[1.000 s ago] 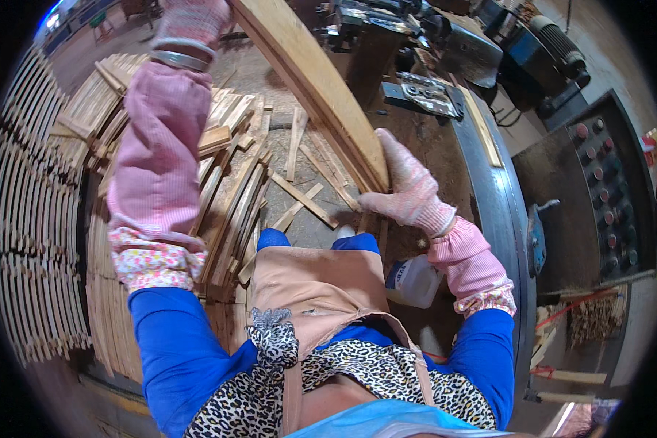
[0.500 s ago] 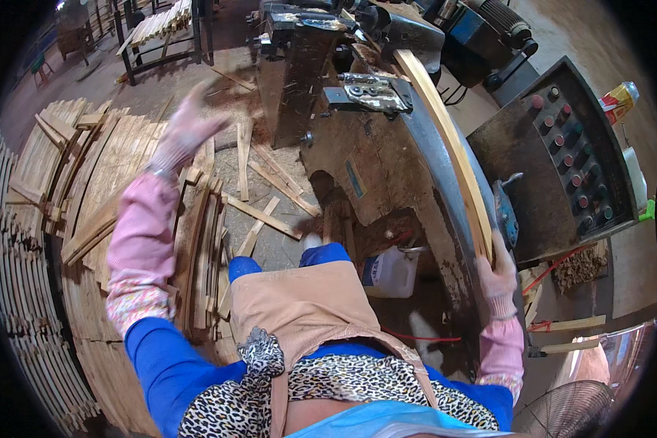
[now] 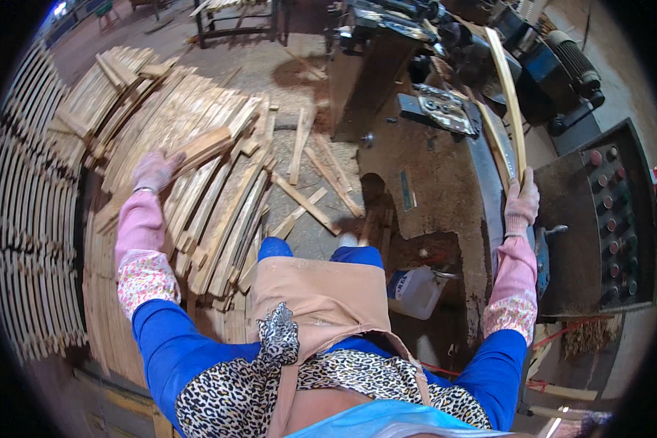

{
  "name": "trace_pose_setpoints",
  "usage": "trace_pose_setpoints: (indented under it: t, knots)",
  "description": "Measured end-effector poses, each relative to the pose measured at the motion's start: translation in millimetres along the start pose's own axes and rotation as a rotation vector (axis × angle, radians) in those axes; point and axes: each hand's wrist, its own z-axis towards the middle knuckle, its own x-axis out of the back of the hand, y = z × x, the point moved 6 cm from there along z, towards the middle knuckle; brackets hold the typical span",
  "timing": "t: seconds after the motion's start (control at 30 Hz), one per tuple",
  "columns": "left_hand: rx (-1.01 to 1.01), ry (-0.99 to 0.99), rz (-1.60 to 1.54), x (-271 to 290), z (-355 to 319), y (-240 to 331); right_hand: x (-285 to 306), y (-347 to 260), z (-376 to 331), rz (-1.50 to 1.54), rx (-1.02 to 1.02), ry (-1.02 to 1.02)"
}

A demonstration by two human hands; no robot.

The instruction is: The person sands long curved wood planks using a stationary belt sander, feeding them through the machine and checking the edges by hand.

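My left hand (image 3: 155, 171), in a pale glove, closes round a thick wooden strip (image 3: 210, 141) on top of the stacked strips at the left. At the right, my right hand (image 3: 522, 198) is closed on the near end of a long wooden strip (image 3: 509, 91), which slants up and away over the machine. A second wooden strip (image 3: 493, 139) lies along the metal machine bed (image 3: 482, 175), its near end close to my right fingers. Whether those fingers also touch it, I cannot tell.
Stacked wooden strips (image 3: 160, 109) cover the left side, beside a slatted pile (image 3: 33, 197). Loose offcuts (image 3: 305, 202) lie on the floor ahead of my knees. A button panel (image 3: 598, 226) stands right of the machine; a white jug (image 3: 420, 292) sits beneath it.
My left hand has come down from the air onto a wooden strip. My right hand's strip has swung outward, and a second strip now shows on the bed. The view has shifted left.
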Motion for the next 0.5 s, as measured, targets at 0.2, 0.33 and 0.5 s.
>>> trace_pose_setpoints:
  t: [0.2, 0.33, 0.5]
  knots:
    - [-0.028, -0.095, 0.045, 8.9, -58.0, -13.7, 18.5, -23.2, -37.0, 0.151, -0.017, -0.12]
    - [-0.049, -0.141, -0.184, 14.6, -74.2, -41.2, 96.8, 27.8, -136.6, 0.119, -0.005, -0.282]
    - [-0.096, -0.14, -0.139, 14.6, -86.9, -44.0, 175.9, 81.5, -235.4, 0.214, -0.172, -0.261]
